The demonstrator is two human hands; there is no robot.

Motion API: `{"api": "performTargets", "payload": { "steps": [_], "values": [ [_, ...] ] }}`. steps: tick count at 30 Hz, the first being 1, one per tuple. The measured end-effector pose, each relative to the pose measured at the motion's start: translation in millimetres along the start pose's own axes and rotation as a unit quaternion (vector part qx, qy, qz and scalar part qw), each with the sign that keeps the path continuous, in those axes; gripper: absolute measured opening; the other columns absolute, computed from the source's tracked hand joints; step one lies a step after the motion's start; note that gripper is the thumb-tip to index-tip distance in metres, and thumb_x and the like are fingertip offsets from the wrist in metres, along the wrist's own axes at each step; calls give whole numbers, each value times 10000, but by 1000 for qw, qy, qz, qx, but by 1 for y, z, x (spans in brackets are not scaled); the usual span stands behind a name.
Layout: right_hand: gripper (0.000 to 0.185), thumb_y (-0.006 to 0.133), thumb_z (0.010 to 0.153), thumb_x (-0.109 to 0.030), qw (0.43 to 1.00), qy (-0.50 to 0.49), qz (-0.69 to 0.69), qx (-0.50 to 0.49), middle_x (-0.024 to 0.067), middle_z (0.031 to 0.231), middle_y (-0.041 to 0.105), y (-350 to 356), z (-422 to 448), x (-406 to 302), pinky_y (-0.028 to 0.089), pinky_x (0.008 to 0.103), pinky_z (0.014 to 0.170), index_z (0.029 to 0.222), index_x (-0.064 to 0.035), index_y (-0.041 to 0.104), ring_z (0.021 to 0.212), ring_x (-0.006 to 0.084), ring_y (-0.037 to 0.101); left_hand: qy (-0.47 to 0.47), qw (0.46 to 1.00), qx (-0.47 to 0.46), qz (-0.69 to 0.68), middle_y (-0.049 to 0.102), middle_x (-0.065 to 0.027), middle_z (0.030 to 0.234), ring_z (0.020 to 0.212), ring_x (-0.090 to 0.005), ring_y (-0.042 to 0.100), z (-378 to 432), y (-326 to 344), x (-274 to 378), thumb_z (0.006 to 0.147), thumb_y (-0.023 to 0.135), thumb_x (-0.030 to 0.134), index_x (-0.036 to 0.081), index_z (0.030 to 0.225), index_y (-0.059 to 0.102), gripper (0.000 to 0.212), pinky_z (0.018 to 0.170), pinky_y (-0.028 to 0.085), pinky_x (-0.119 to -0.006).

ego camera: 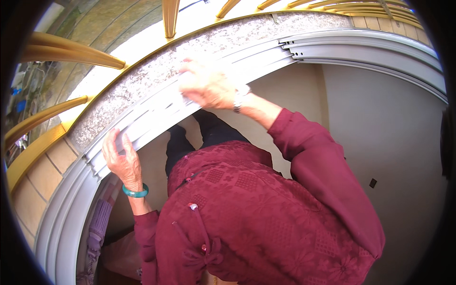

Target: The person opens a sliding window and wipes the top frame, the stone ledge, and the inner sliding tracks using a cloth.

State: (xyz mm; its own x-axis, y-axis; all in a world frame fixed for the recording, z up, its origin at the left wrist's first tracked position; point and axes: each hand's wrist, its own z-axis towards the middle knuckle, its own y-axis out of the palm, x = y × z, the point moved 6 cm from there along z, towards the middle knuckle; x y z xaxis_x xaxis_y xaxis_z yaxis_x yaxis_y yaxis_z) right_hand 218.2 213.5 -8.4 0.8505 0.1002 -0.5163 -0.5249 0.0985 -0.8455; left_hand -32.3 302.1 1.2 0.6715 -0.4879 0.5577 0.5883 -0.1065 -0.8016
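Note:
My right hand (206,83) is over the bright metal track of a sliding window frame (156,110), its fingers bent. Strong glare washes it out, and something pale, perhaps a cloth, may be under it; I cannot tell. Lower down on the left, my left hand (122,156) rests its fingertips on the same track, fingers apart, with nothing seen in it. A green bangle (135,192) circles the left wrist, and a pale bracelet (241,98) the right one.
Beyond the track runs a speckled stone ledge (103,114), bordered by gold-coloured metal railing bars (76,50). The window frame's side rails (58,221) curve down at the left. A purple tasselled curtain tie (100,217) hangs inside, near the left forearm.

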Motion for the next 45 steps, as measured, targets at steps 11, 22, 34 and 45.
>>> {"api": "performTargets", "payload": {
  "steps": [11, 22, 34, 45],
  "values": [
    [112, 674, 778, -82, 948, 147, -233, 161, 90, 907, 644, -132, -63, 105, 499, 339, 705, 889, -100, 663, 821, 256, 626, 52, 992, 55, 105, 640, -72, 958, 930, -268, 597, -4, 9, -4, 806, 656, 104, 76, 952, 623, 152, 829, 441, -379],
    [302, 691, 780, -375, 962, 118, -244, 31, 154, 1307, 457, -86, -69, 63, 309, 519, 980, 1039, -223, 664, 1225, 364, 403, 33, 992, 66, 99, 630, -92, 979, 943, -286, 592, -7, 10, -11, 762, 654, 113, 77, 947, 636, 189, 837, 448, -386],
    [301, 579, 833, -385, 864, 301, -399, -67, 222, 1149, 521, -96, -66, 110, 385, 512, 799, 880, -113, 699, 1103, 336, 473, 32, 990, 81, 112, 646, -68, 957, 925, -264, 604, -7, 9, -7, 804, 661, 130, 84, 929, 637, 135, 814, 461, -368],
    [329, 585, 857, -335, 970, 152, -189, -2, 237, 1293, 446, -3, -10, -29, 331, 566, 961, 1121, -140, 613, 1261, 397, 388, 30, 991, 76, 103, 645, -65, 956, 924, -263, 603, -5, 12, -7, 801, 661, 125, 87, 915, 633, 123, 803, 459, -366]
  ]
}}
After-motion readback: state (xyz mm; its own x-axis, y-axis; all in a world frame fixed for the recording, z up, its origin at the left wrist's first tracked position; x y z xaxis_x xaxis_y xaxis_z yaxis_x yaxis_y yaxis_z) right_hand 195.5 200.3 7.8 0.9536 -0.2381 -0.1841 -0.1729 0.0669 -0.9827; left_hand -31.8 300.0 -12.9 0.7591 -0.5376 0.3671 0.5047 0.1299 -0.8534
